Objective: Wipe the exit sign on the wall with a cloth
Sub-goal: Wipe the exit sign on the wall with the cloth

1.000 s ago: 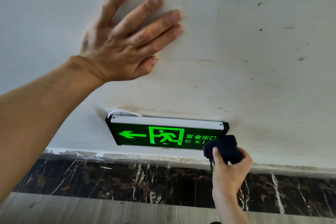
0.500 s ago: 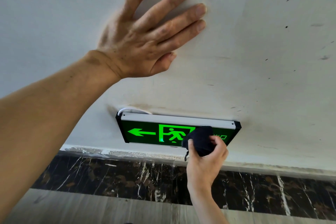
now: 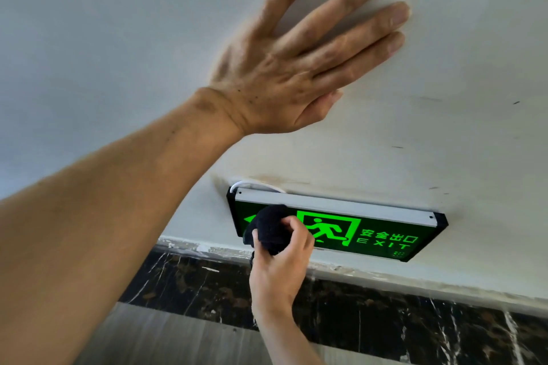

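The exit sign [image 3: 370, 231] is a lit green panel with a running figure, an arrow and the word EXIT, fixed low on the white wall [image 3: 118, 38]. A balled black cloth [image 3: 268, 227] presses against the sign's left end, hiding most of the arrow. My right hand [image 3: 280, 267] grips the cloth from below. My left hand [image 3: 299, 65] lies flat on the wall above the sign, fingers spread, holding nothing.
A dark marble skirting band [image 3: 355, 308] with white veins runs along the wall's foot, topped by a chipped white edge. Grey floor [image 3: 166, 341] lies below it. A white cable [image 3: 252, 185] loops out behind the sign's upper left corner.
My right hand has dragged the cloth across the sign from its right end to its left end. The view has shifted, so the sign and my left hand sit further right in frame.
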A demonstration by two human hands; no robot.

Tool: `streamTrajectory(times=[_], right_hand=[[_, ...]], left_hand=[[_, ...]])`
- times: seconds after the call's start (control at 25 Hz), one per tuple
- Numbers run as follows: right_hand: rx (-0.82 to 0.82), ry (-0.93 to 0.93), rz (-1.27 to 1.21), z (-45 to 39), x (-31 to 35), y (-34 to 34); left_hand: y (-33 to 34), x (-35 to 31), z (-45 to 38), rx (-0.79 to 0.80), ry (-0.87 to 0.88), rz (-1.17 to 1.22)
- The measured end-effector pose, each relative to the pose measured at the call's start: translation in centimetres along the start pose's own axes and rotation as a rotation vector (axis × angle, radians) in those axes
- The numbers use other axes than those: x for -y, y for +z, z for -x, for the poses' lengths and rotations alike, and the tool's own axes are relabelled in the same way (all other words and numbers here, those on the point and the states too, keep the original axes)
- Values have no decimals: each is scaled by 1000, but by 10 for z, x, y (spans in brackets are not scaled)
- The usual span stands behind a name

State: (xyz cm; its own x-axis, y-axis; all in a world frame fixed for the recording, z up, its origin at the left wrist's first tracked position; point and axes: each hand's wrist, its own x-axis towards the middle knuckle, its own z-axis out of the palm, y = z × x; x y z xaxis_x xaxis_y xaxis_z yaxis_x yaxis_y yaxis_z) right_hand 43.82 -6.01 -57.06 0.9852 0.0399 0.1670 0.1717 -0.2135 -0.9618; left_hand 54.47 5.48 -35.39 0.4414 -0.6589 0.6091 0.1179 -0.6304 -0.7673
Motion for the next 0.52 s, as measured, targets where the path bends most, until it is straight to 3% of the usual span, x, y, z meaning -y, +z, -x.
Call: streamTrajectory(times=[0.24,0.36,0.52], right_hand=[[159,-8,31,15,21,32],[189,20,-16,16,16,13],[-13,145,-86,7,-26,-65]], left_hand=[[-3,-2,-3,13,12,9],[-4,-2,-4,8,5,6],[-3,-2,-2,31,16,-23]])
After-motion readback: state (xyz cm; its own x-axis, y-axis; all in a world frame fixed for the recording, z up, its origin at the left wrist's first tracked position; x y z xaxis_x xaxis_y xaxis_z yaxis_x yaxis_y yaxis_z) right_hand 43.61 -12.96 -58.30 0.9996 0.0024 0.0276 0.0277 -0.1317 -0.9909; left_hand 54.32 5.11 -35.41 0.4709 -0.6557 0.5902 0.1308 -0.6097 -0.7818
